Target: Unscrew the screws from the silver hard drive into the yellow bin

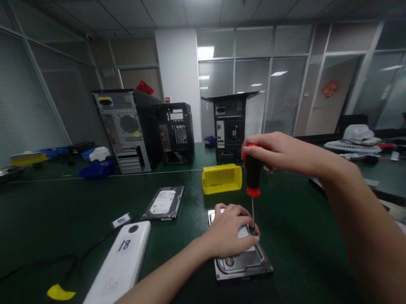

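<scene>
A silver hard drive (242, 265) lies flat on the dark green table in front of me. Across its top rests my left hand (231, 230), fingers curled over the far and right edges, gripping it; the hand hides much of the drive's label. My right hand (266, 154) is closed round the handle of a red and black screwdriver (253, 173) from above. The screwdriver stands nearly upright, its thin shaft going down to the drive's right edge beside my left fingertips. Whether a screw sits under the tip cannot be made out.
Beyond the drive, a yellow bin (222, 179) lies with its opening towards me. A second hard drive (163, 203) and a white power bank (116, 270) with a cable are to the left. Computer cases (124, 131) stand at the back; a blue tray (97, 170) sits beside them.
</scene>
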The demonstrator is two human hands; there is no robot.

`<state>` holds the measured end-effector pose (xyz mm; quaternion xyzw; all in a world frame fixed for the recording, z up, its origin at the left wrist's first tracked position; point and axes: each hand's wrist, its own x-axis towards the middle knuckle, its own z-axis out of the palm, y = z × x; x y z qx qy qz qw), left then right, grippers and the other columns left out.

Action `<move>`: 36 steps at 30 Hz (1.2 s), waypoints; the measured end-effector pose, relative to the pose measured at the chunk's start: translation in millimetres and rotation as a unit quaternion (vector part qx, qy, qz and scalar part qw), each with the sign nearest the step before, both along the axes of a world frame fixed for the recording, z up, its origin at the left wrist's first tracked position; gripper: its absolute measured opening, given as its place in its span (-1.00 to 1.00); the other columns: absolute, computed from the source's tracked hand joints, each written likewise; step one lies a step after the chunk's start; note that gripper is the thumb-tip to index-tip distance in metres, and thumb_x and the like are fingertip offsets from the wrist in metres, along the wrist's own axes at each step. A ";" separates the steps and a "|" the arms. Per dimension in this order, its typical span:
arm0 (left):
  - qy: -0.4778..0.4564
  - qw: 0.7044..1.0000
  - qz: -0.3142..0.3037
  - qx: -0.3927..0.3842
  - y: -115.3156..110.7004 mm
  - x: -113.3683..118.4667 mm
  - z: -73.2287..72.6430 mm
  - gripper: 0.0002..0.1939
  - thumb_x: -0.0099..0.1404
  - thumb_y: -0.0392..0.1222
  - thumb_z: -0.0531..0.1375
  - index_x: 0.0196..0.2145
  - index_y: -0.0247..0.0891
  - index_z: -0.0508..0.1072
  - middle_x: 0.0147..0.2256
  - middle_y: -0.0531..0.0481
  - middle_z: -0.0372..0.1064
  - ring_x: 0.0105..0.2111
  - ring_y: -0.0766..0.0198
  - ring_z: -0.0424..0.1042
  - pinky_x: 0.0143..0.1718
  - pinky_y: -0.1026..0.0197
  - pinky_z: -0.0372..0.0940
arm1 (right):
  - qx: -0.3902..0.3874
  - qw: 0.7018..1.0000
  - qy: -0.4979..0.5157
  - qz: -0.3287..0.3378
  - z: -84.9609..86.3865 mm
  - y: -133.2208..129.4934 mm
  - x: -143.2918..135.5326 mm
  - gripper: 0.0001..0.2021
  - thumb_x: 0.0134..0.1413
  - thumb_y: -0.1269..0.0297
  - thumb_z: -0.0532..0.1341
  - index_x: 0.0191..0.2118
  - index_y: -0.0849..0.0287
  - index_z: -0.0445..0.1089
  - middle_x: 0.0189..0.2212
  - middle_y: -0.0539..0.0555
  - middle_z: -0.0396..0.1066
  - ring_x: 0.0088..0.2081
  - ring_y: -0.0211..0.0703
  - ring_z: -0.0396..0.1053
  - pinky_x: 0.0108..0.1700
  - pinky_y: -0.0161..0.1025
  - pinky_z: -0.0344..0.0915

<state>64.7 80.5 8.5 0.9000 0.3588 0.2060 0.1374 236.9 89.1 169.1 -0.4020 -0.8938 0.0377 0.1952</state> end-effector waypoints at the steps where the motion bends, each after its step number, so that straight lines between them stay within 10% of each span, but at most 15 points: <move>1: 0.000 1.000 -0.001 -0.001 -0.1 -0.1 0.1 -0.82 0.26 -0.05 0.19 -0.21 -0.10 0.49 -0.07 0.00 0.31 0.02 0.05 0.23 0.08 -0.09 -0.03 | -0.001 1.000 0.000 0.000 0.2 -0.2 -0.2 -0.63 0.21 -0.01 -0.03 -0.29 0.16 0.36 -0.45 0.04 0.40 -0.48 -0.22 0.31 -0.47 -0.30 0.13; 36: 0.001 1.000 -0.001 0.001 1.1 -0.5 -2.0 -0.79 0.27 0.00 0.17 -0.21 -0.11 0.49 -0.09 0.00 0.32 0.01 0.06 0.24 0.07 -0.07 -0.04 | -0.045 0.998 0.006 -0.040 -2.1 4.6 0.4 -0.65 0.21 -0.06 -0.04 -0.15 0.08 0.28 -0.37 0.02 0.41 -0.46 -0.22 0.39 -0.43 -0.29 0.29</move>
